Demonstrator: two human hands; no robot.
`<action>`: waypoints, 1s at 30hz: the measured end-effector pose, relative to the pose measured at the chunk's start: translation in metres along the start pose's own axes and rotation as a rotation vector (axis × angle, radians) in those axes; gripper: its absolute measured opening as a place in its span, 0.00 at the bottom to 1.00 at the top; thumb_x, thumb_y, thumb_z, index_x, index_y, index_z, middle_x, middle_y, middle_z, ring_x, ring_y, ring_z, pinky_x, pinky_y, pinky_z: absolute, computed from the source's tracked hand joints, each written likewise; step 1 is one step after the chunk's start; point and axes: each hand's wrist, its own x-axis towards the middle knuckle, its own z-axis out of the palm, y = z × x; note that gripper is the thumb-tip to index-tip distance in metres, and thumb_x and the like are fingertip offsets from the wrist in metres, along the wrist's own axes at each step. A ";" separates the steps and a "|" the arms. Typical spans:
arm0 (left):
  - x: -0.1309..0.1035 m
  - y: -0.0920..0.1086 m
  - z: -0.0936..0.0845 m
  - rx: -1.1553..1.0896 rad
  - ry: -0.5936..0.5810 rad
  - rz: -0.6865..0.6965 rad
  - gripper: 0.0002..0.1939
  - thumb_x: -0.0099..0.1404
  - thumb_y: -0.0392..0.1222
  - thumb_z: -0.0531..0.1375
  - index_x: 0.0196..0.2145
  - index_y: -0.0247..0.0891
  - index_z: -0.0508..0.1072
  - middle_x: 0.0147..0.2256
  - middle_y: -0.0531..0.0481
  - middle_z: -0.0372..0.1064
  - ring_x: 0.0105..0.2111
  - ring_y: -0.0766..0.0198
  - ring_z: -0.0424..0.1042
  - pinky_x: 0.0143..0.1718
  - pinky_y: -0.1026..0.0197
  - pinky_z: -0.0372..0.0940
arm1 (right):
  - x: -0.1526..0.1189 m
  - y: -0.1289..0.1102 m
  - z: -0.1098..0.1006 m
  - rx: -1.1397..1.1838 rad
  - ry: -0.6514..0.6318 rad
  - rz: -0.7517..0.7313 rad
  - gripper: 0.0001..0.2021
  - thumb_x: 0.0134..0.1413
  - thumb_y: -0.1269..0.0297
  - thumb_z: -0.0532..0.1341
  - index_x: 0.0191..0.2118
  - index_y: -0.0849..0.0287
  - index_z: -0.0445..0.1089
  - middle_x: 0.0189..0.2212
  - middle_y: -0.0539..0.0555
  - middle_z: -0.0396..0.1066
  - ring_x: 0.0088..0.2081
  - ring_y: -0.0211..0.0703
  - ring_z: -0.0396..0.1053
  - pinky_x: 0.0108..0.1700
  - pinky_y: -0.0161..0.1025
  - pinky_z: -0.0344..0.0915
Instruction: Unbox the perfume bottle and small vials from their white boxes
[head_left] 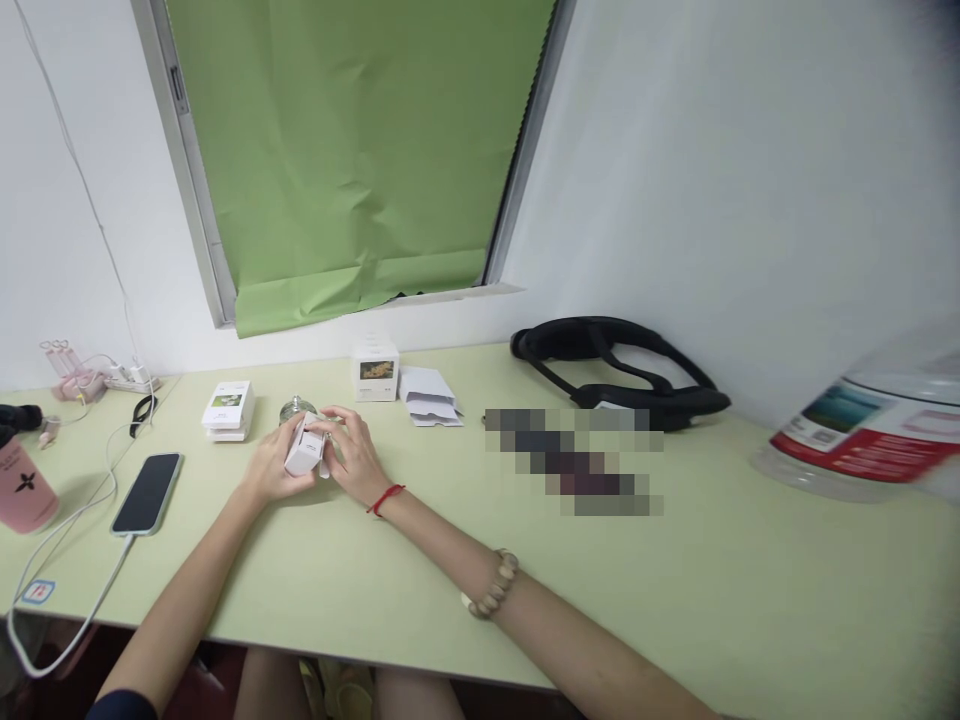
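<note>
A small white cardboard box [304,455] is held tilted above the table, between my two hands. My left hand [271,468] wraps round its left side. At the box's right end, my right hand [352,450] has its fingers bent against the flap, gripping that edge. A glass jar with a shiny lid [296,405] stands just behind my hands, partly hidden by them. To the left lie white printed packets [229,408], one on top of another. Behind and to the right are a white box with a picture on it [376,372] and an opened, flattened white carton [431,396].
On the left are a phone [148,494] on a white charging cable [112,590], a pink cup [26,485] and a power strip [131,382]. A black headset [622,375] and a large plastic bottle [862,430] occupy the right. A blurred patch [577,460] hides something.
</note>
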 end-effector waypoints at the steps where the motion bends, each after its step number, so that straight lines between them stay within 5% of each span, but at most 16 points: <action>1: 0.000 0.000 0.000 0.003 0.001 0.002 0.39 0.49 0.41 0.57 0.59 0.36 0.51 0.51 0.39 0.67 0.48 0.52 0.69 0.46 0.52 0.67 | 0.000 0.000 0.000 -0.003 -0.002 -0.005 0.18 0.52 0.77 0.52 0.46 0.54 0.68 0.47 0.58 0.60 0.51 0.48 0.60 0.52 0.48 0.61; 11: 0.000 -0.001 0.001 0.007 -0.012 0.004 0.39 0.49 0.43 0.57 0.59 0.37 0.51 0.52 0.40 0.65 0.48 0.52 0.69 0.47 0.53 0.66 | -0.001 0.004 0.001 -0.003 -0.030 -0.043 0.17 0.53 0.77 0.52 0.46 0.53 0.65 0.49 0.57 0.58 0.52 0.48 0.59 0.52 0.47 0.59; 22: 0.002 0.001 0.005 0.056 -0.084 0.009 0.38 0.50 0.48 0.59 0.57 0.38 0.53 0.52 0.40 0.65 0.49 0.51 0.68 0.49 0.51 0.63 | -0.003 0.005 -0.001 0.021 0.006 0.002 0.20 0.38 0.78 0.54 0.41 0.57 0.61 0.45 0.58 0.59 0.49 0.51 0.60 0.50 0.48 0.59; 30: 0.003 0.001 0.004 0.043 -0.081 0.015 0.37 0.49 0.48 0.59 0.56 0.38 0.54 0.53 0.41 0.65 0.48 0.51 0.69 0.47 0.52 0.64 | -0.002 0.004 -0.003 -0.030 0.065 -0.026 0.17 0.40 0.78 0.55 0.40 0.57 0.63 0.42 0.57 0.61 0.46 0.49 0.62 0.47 0.45 0.60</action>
